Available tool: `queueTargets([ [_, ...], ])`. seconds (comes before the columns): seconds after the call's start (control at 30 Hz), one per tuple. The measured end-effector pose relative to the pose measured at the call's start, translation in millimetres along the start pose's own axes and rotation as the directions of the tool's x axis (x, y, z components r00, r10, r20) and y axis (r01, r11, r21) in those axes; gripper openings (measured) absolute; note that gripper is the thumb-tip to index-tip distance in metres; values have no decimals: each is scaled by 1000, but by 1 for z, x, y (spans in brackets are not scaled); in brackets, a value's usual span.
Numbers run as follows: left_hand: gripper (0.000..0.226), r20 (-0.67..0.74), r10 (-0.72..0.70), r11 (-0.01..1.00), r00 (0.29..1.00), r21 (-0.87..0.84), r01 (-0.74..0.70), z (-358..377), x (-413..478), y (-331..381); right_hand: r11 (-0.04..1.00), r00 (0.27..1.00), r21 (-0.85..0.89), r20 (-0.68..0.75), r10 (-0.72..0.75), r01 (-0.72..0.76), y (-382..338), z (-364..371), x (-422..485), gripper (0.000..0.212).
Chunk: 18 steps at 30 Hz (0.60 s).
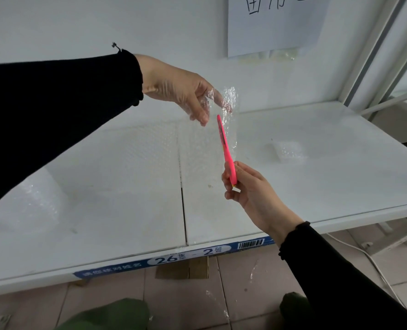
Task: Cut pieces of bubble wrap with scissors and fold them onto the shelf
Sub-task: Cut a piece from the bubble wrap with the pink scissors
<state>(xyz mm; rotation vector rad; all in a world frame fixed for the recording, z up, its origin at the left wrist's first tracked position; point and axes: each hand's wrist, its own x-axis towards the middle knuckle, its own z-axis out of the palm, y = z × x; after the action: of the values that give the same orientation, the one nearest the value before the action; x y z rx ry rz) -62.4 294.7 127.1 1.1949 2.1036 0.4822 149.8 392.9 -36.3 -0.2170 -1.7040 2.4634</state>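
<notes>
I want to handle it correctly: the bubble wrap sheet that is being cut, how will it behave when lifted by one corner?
The bubble wrap sheet looks floppy: pinched at the top by the left hand, it hangs limp toward the shelf. It is probably very light, since fingertips alone hold it. It may sway against the pink scissors in the right hand.

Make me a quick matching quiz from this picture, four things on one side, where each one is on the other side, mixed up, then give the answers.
Things:
1. pink scissors
2. bubble wrap sheet
3. folded bubble wrap piece
4. blue label strip

Places:
A. lying on the shelf to the right
B. held up by the left hand
C. on the shelf's front edge
D. in the right hand

Pairs: 1-D, 2-B, 3-A, 4-C
</notes>
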Motion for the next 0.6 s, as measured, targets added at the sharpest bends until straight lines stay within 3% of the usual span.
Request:
queueTargets([
  [0.3,41,32,3,1000,999,0,-3,5,3,4,1000,1000,-10,-19,-23,23,0,-1,1,33],
  [0.47,58,129,12,999,992,42,-17,7,4,7,999,999,-12,-24,-38,38,0,-2,3,25],
  [0.6,61,131,11,999,991,42,-17,9,6,6,999,999,-8,-20,-41,41,1,-3,3,19],
])
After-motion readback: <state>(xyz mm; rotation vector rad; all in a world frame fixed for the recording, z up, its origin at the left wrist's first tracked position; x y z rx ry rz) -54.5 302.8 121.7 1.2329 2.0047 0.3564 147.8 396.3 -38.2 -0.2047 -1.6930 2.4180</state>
